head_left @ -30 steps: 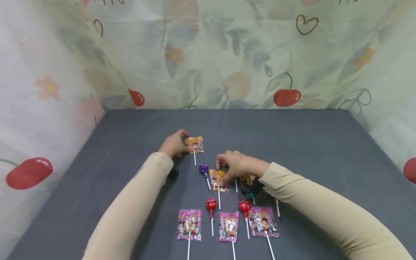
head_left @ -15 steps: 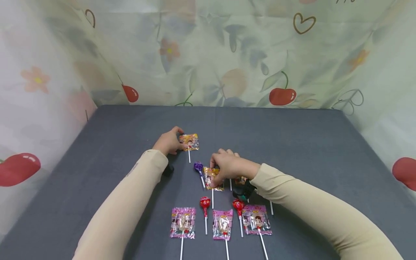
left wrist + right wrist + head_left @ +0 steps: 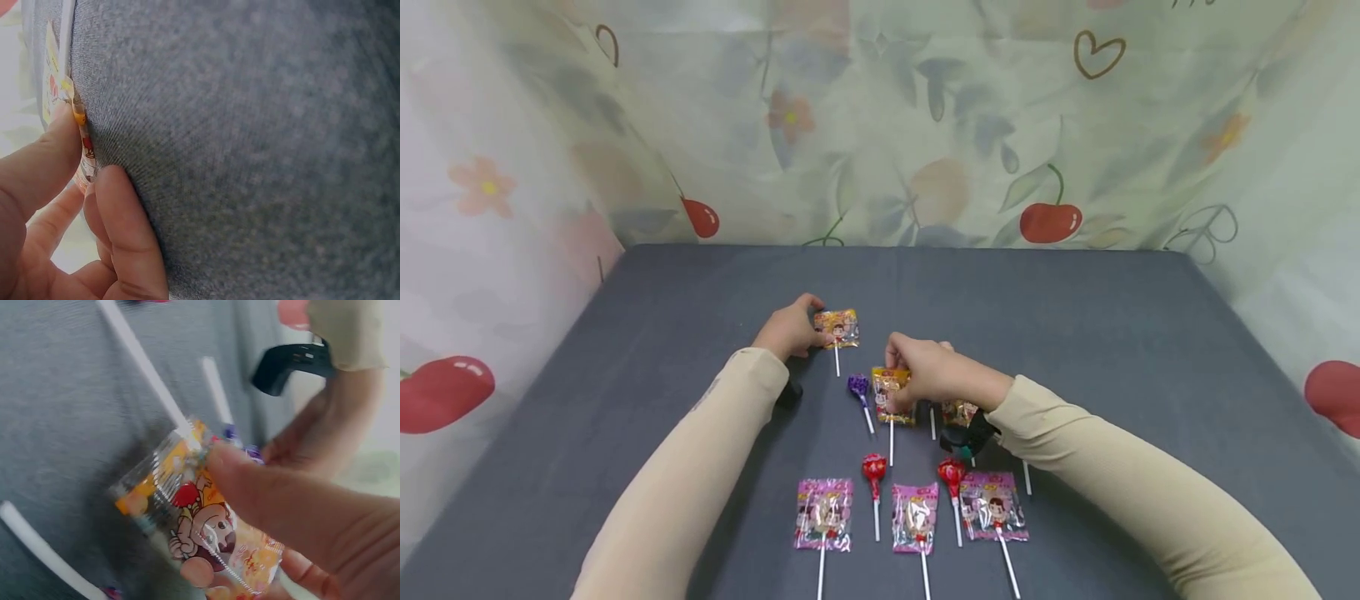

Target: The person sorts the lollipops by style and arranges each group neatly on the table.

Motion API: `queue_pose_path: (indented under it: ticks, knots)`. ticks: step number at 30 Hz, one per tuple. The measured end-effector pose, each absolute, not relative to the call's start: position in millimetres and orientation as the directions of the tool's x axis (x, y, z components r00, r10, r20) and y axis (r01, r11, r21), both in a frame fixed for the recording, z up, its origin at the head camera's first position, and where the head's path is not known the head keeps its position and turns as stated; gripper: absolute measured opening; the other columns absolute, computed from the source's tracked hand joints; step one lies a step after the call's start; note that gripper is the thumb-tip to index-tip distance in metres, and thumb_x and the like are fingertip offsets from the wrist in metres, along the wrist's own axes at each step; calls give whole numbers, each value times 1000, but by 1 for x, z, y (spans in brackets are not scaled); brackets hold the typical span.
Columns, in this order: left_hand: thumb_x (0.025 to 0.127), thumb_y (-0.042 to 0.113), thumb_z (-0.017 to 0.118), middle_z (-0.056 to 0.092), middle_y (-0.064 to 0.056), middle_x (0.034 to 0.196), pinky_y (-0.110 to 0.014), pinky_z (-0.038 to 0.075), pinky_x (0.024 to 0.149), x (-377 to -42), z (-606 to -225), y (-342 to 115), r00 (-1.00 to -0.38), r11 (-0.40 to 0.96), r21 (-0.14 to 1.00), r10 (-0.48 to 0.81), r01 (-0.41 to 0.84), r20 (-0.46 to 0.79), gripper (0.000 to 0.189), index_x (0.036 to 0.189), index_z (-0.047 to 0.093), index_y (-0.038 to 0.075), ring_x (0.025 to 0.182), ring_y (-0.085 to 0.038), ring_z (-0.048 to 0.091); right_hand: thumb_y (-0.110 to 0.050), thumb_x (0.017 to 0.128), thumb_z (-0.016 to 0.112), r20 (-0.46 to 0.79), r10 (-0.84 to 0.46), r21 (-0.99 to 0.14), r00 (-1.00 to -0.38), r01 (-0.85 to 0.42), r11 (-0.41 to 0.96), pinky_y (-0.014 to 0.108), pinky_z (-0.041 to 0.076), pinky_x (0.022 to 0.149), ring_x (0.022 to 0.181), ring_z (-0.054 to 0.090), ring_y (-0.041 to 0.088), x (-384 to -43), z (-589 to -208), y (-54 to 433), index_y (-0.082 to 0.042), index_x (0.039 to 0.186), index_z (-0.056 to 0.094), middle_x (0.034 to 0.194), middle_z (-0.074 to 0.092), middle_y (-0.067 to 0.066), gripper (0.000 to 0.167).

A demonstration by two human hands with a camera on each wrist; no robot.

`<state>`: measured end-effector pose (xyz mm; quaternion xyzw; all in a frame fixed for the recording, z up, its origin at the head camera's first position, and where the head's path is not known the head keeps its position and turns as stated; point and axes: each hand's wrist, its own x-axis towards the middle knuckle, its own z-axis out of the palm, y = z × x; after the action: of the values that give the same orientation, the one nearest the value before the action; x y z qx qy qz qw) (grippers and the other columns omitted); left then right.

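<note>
Nearest, on a dark grey cloth-covered counter point(image 3: 737, 533), three square lollipops in pink-and-clear plastic wrappers lie in a row with white sticks toward the person: a left one point(image 3: 823, 510), a middle one point(image 3: 917, 512) and a right one point(image 3: 995, 504). Two round lollipops in shiny red wrappers sit among them, a first point(image 3: 874, 467) between left and middle, a second point(image 3: 952, 472) just beside the right one. Behind, a white stick point(image 3: 1027, 477) shows beside the right sleeve point(image 3: 1075, 442), its head hidden, and another white stick point(image 3: 932, 423) stands out from under the right hand point(image 3: 932, 371). That hand's grip pinches a square orange-and-clear plastic-wrapped lollipop point(image 3: 886, 379), thumb across its face; a second orange-wrapped lollipop point(image 3: 957, 414) is partly covered by the wrist. One round lollipop in purple foil point(image 3: 858, 385) lies just left of the held one. Farthest, the left hand point(image 3: 792, 329) pinches the edge of a third orange-wrapped lollipop point(image 3: 842, 323), stick pointing nearward. Beyond hangs a pale curtain printed with cherries and flowers point(image 3: 880, 125).
</note>
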<state>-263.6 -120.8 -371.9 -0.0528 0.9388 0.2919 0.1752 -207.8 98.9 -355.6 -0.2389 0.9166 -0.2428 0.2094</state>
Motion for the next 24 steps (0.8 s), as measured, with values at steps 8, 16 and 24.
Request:
queue_pose_path:
  ticks: [8,16,24]
  knots:
    - [92,23,68,59,-23,119,-25,46,61,-256,-373,-127,-934,835,516,5,-193,-357,60,143,38,16,69,-18,58,-15,80,80,-127,-540,-692,-832,-316,649,32,49,74,96,58,20,-213,-346,102,-13,106,58,108,60,7,34]
    - [91,25,69,55,-24,128,-25,49,64,-259,-373,-123,-942,835,519,3,-183,-336,61,143,39,16,74,-19,60,-6,86,72,-53,-434,-836,-899,-197,512,32,52,68,87,67,22,-233,-329,110,-9,116,59,124,58,11,33]
    - [91,24,69,55,-24,130,-27,48,64,-262,-374,-119,-942,838,510,-16,-196,-336,61,143,38,17,76,-21,62,1,89,67,-70,-271,-962,-960,-7,273,39,56,81,92,67,30,-263,-339,99,-7,129,56,110,59,19,43]
